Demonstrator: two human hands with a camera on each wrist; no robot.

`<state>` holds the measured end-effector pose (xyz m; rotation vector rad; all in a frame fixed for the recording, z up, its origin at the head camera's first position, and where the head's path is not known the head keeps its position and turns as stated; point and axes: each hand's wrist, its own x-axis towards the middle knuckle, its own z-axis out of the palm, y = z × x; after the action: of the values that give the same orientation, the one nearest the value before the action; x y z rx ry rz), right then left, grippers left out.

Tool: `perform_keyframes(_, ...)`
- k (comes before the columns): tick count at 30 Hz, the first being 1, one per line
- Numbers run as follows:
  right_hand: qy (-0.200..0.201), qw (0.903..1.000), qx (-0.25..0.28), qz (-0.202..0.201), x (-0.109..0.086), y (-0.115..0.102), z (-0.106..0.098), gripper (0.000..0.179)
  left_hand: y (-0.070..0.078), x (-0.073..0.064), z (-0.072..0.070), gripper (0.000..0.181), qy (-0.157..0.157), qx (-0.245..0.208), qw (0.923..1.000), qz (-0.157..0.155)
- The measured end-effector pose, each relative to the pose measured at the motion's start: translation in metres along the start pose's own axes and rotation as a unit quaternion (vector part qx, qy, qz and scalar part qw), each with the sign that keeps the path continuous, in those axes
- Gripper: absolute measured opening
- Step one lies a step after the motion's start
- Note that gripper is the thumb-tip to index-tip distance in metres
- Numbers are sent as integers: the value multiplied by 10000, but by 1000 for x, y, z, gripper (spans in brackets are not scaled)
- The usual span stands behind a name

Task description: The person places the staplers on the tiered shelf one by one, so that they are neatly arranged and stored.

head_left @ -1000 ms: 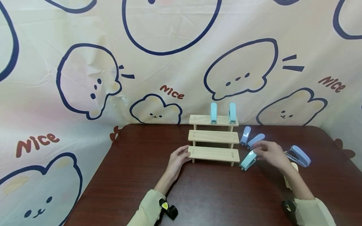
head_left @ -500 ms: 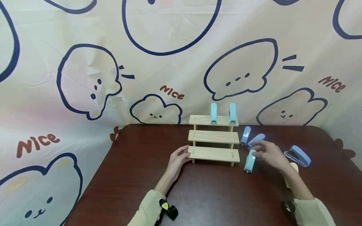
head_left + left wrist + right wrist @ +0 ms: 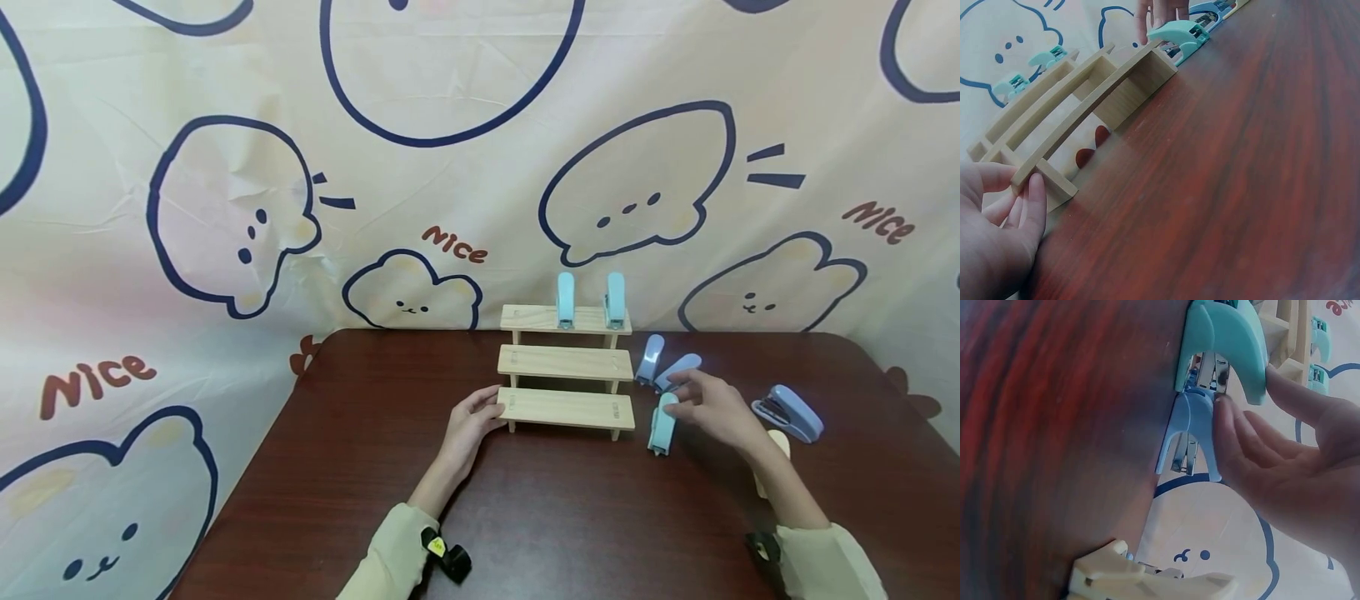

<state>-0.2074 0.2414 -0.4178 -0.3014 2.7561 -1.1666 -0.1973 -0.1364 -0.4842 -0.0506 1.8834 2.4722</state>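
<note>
1. I have the right hand (image 3: pixel 708 408) nearly closed, thumb and fingertips pinching the handle end of a mint-green stapler (image 3: pixel 662 427).
2. That stapler is on the table (image 3: pixel 360 408), just beside the right end of the lowest step of a three-tier wooden stand (image 3: pixel 566 362). My right wrist view shows a smooth, rounded plastic shell in one soft green, its handle and base gaping apart, with bare metal parts between them.
3. I have the left hand (image 3: pixel 468 429) gripping the left end of the stand's lowest board, fingers and thumb on opposite faces.
4. The stand is pale, plain wood: three straight boards climb like stairs toward the back, on wooden supports. I see small dark marks near the ends of the bottom board, too small to read.
5. Two turquoise staplers (image 3: pixel 616 300) stand side by side, apart, on the top board, toward its middle and right.
6. Beyond the pinched stapler I see two periwinkle staplers (image 3: pixel 649 360) close together on the table; a larger blue stapler (image 3: pixel 787 414) lies farther right.
7. A cream stapler (image 3: pixel 1147 586) sits near the right forearm, partly hidden by it from the head camera.
</note>
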Motion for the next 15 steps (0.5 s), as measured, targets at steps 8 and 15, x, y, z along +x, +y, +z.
perform_keyframes(8,-176,9998,-59,43,-1,1,-1,54,1,0,0,49,32,20,10000,-67)
perform_keyframes(15,-233,9997,7,86,0,4,0,51,2,-1,0,48,27,21,10000,-47)
